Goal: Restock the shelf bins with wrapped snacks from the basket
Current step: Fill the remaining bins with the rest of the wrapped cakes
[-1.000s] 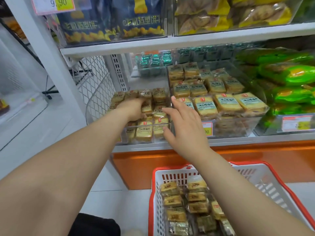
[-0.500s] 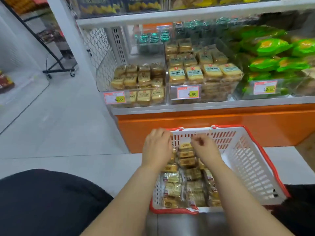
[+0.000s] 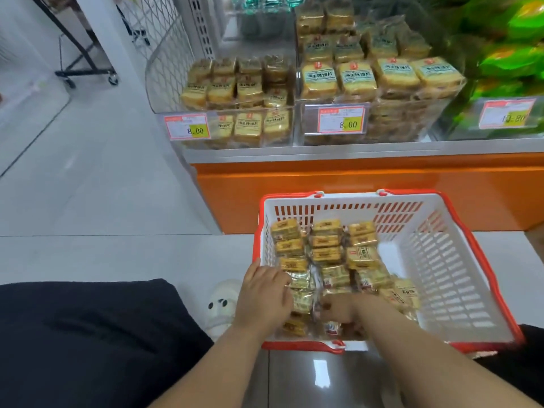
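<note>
Green snack bags [image 3: 512, 60] top right, w/ a price tag [image 3: 507, 113] below. Orange shelf base [image 3: 368, 184]. Black wheeled rack [image 3: 85, 66] top left on grey floor [image 3: 88, 187]. White shoe [image 3: 222, 304] nr black trouser leg [image 3: 97, 343].

You can read three price tags, all placed here against the orange shelf base [image 3: 368, 184]. Above its left end, the tag [image 3: 187, 127] on the left bin front shows "8.00". Above its middle, the tag [image 3: 341, 120] on the next bin also shows "8.00". Above its right end, the third tag [image 3: 510, 113] is blurred, seemingly "10.80". The printing on the snack wrappers [image 3: 319, 78] is too small to read.
</note>
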Tool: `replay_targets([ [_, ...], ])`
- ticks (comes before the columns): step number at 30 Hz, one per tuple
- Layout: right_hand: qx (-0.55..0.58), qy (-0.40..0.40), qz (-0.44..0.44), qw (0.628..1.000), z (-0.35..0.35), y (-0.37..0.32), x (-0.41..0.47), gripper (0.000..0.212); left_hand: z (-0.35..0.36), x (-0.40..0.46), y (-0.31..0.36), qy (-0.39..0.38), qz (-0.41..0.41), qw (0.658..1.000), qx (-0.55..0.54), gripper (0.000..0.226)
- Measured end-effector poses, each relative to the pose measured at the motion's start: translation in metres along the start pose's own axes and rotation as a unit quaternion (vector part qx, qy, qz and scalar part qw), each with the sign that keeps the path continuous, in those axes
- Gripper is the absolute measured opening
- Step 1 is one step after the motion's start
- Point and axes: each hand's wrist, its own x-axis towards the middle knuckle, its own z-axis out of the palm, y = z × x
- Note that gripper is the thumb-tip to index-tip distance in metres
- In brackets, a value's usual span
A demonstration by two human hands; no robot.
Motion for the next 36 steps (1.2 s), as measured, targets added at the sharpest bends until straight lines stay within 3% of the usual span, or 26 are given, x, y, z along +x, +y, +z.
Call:
replay_targets([
  [5,-0.017,-0.003,0.043,0.999,0.01,-0.004,0.011,0.068,0.001,0.002,0.0,0.007,-0.009,1.0,-0.015,0.024],
  [6,-0.002,0.015,0.042,0.999,0.007,-0.005,0.01,0.064,0.002,0.002,0.0,0.005,-0.009,1.0,-0.014,0.025],
  [8,0.114,0.088,0.0,0.99,0.0,-0.007,0.006,0.029,0.004,0.003,-0.001,0.006,-0.011,1.0,-0.013,0.025],
  [10,0.34,0.14,-0.064,0.928,-0.01,-0.008,0.001,0.015,0.004,0.004,-0.003,0.008,-0.013,1.0,-0.021,0.024],
  [13,0.58,0.13,-0.155,0.789,-0.031,-0.017,-0.014,0.073,0.006,0.005,-0.004,0.018,-0.014,0.999,-0.046,0.023],
  [14,0.619,0.119,-0.174,0.757,-0.037,-0.019,-0.017,0.079,0.006,0.006,-0.004,0.022,-0.015,0.998,-0.055,0.023],
  [15,0.643,0.105,-0.188,0.735,-0.042,-0.021,-0.022,0.075,0.007,0.006,-0.005,0.021,-0.019,0.998,-0.063,0.022],
  [22,0.692,0.1,-0.209,0.684,-0.054,-0.032,-0.059,0.043,-0.004,0.008,0.003,0.02,-0.07,0.988,-0.135,0.012],
  [25,0.7,0.104,-0.22,0.671,-0.057,-0.035,-0.074,0.035,-0.02,0.016,0.014,0.02,-0.161,0.943,-0.29,0.013],
  [27,0.688,0.101,-0.229,0.682,-0.061,-0.035,-0.085,0.035,-0.038,0.023,0.022,0.039,-0.174,0.906,-0.385,0.016],
  [30,0.617,0.085,-0.243,0.744,-0.072,-0.036,-0.105,0.035,-0.07,0.035,0.028,0.002,-0.185,0.839,-0.512,0.006],
  [32,0.557,0.101,-0.244,0.788,-0.078,-0.04,-0.117,0.038,-0.084,0.041,0.031,-0.088,-0.177,0.824,-0.531,0.021],
  [34,0.58,0.153,-0.237,0.764,-0.083,-0.047,-0.126,0.044,-0.094,0.043,0.035,-0.127,-0.175,0.806,-0.55,0.03],
  [36,0.64,0.218,-0.227,0.701,-0.085,-0.051,-0.128,0.045,-0.099,0.045,0.04,-0.083,-0.197,0.756,-0.618,0.032],
])
